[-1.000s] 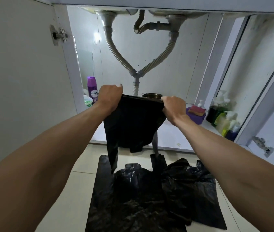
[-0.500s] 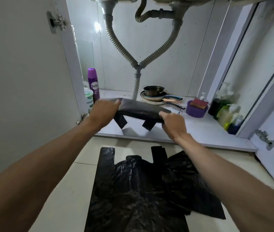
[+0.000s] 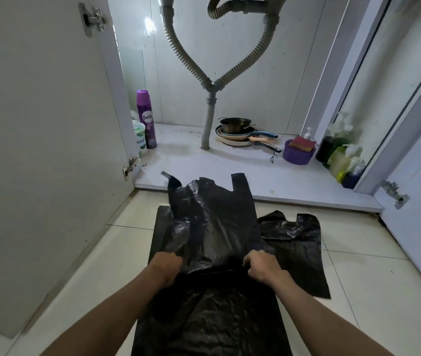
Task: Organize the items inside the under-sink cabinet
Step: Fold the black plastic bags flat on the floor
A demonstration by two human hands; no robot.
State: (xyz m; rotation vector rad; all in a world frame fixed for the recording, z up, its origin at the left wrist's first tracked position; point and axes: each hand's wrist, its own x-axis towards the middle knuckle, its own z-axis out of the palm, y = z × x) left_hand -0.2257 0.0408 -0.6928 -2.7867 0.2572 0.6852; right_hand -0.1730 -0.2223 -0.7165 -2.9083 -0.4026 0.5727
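A black plastic bag (image 3: 214,217) lies spread on the tiled floor on top of other black bags (image 3: 296,240), its handles reaching onto the edge of the cabinet floor (image 3: 255,176). My left hand (image 3: 167,265) grips the bag's near left corner. My right hand (image 3: 260,265) grips the near right corner. Both sets of fingers are curled over the plastic.
Inside the cabinet stand a purple spray can (image 3: 146,119), a white-green tub (image 3: 138,140), stacked pans (image 3: 240,133), a purple bowl with a sponge (image 3: 298,151) and several cleaner bottles (image 3: 343,152). A grey drain hose (image 3: 208,124) drops in the middle. Both doors hang open.
Both hands came down and back from cabinet height to the floor. The bag they held up and folded now lies flat over the pile.
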